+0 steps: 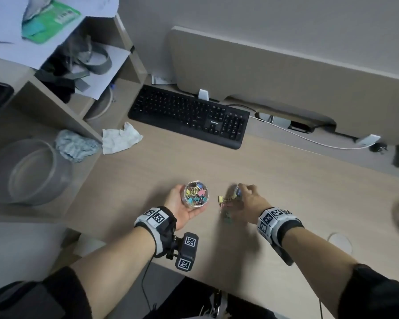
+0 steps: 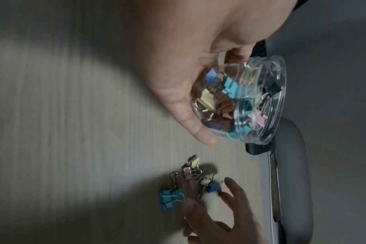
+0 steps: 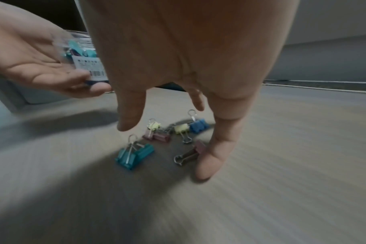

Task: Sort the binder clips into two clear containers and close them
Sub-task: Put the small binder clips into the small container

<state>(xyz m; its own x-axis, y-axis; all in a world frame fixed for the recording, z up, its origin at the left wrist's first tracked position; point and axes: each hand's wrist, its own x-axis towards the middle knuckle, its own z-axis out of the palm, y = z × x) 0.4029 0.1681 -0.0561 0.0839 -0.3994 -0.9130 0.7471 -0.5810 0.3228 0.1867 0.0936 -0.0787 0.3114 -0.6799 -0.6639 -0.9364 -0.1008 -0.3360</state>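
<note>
Loose binder clips under my right hand, clear container in my left.

My right hand [image 3: 178, 66] hangs over the loose binder clips [image 3: 163, 140] on the desk [image 3: 282, 165], fingers spread and straight, holding nothing; one fingertip [image 3: 207, 165] sits just beside a pink clip [image 3: 198, 147]. They look light, stiff and skittery, and the wire handles likely tangle, so I'd pinch each by its painted body. My left hand [image 1: 182, 203] cradles the lidless clear container [image 1: 196, 194], thumb and fingers curled round its wall, already well filled with clips. Smooth plastic, probably slippery; keep it level. Beyond sits the black keyboard [image 1: 189, 116].
</note>
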